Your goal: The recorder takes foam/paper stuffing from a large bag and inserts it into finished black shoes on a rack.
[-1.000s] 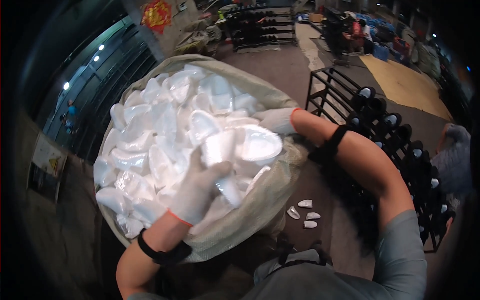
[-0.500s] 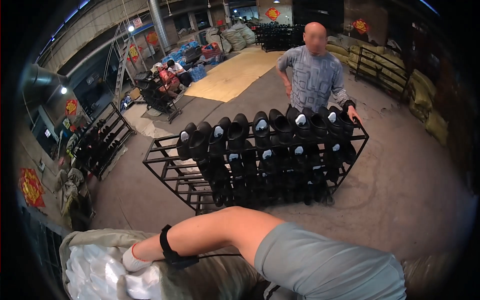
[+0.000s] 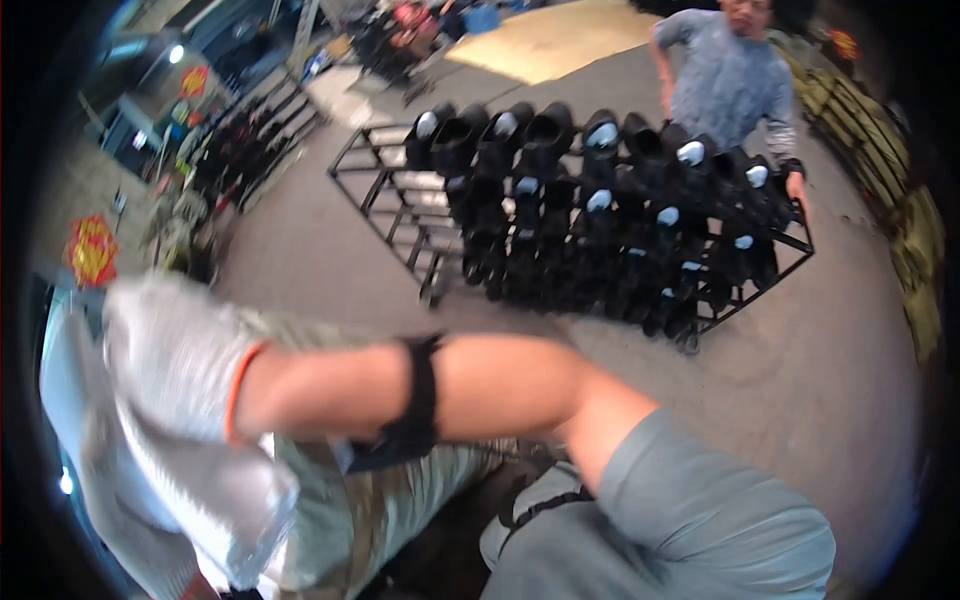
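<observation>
We saw only one of the person's own hands clearly: the right hand, in a pale knit glove with an orange cuff, reached across the frame from the right shoulder toward the left. Motion blur smeared the glove so much that we could not tell whether its fingers were open or curled, nor whether they held anything. A black strap wrapped the forearm just behind the wrist. The left hand was out of the picture altogether.

Below the glove lay the big woven sack, grey-green, its mouth cut off by the left and lower edges. White, glossy material showed at its opening, touching or just under the glove, but the blur kept us from making out single pieces.

Across the concrete floor stood a black metal rack, well apart from the sack. Its right part was packed with dark boots set in rows, some with pale inserts showing in their openings; its left bays held nothing we could make out. A co-worker in a grey top leaned behind the rack, one hand at its far right corner, head cut off by the upper edge.
</observation>
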A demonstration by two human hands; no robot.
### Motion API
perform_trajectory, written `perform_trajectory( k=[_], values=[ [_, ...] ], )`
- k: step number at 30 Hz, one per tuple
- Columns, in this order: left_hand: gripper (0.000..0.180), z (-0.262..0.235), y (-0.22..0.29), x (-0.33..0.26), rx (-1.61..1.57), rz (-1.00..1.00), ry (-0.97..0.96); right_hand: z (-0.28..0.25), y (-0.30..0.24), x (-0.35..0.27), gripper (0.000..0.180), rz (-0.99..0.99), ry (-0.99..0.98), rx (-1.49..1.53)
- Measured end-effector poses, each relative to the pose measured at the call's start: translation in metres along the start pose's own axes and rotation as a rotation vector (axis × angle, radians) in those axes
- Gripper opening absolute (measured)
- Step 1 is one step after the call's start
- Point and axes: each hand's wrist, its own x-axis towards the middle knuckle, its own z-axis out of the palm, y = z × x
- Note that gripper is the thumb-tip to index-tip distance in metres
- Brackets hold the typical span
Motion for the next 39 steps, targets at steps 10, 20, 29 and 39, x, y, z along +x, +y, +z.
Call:
perform_trajectory(
  k=[10,20,29,39],
  values=[
    [0.069,0.344,-0.223,-0.060,-0.009,-0.223,-0.772,-0.293,0.250,-0.180,0.026,0.851,0.106,0.688],
    [0.088,0.459,-0.693,-0.234,0.033,-0.756,-0.844,-0.407,0.560,-0.570,0.047,1.297,0.056,-0.159],
    [0.092,0.499,-1.084,-0.267,0.261,-0.592,-0.836,-0.457,0.813,-0.710,0.035,1.247,-0.335,-0.480],
    [0.070,0.552,-1.096,-0.270,0.515,-0.313,-1.045,-0.539,0.886,-0.775,0.029,1.165,0.260,-0.521]
  ],
)
